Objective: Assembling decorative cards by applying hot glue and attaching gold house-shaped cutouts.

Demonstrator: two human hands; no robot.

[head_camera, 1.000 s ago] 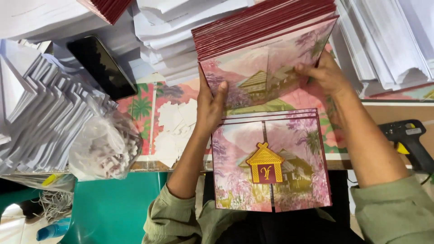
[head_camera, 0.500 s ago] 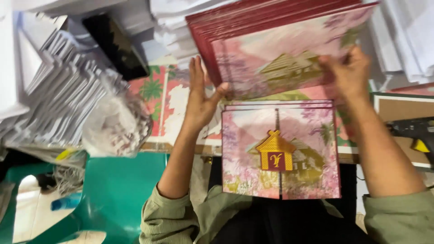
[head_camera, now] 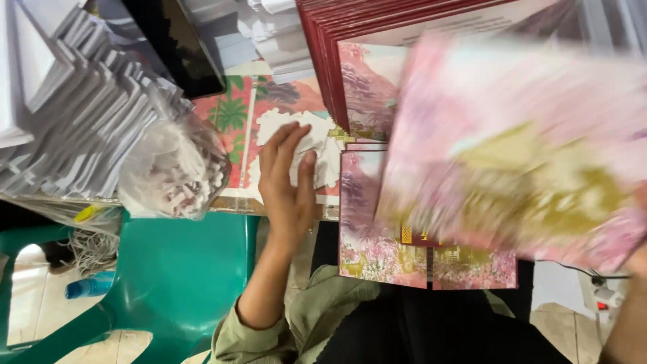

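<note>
My left hand point(head_camera: 286, 185) lies flat, fingers apart, on a pile of white cut-out paper shapes point(head_camera: 323, 152) on the table. A pink card with a golden house picture point(head_camera: 519, 162) is blurred with motion in front of me. My right hand point(head_camera: 637, 259) holds it at its lower right corner, and only a sliver of that hand shows at the frame edge. Under it, a second pink card point(head_camera: 377, 249) lies on my lap. A stack of maroon-edged cards point(head_camera: 323, 47) stands on the table behind.
A clear plastic bag of white pieces point(head_camera: 172, 178) sits at the table's edge, beside rows of white folded paper point(head_camera: 60, 114). A green plastic chair point(head_camera: 168, 276) stands to my left. A black flat object point(head_camera: 175, 47) lies at the back. A power strip point(head_camera: 606, 296) is on the floor at right.
My left hand let go of the top card and dropped onto the white cut-outs. The right hand has swung that card off the stack toward me.
</note>
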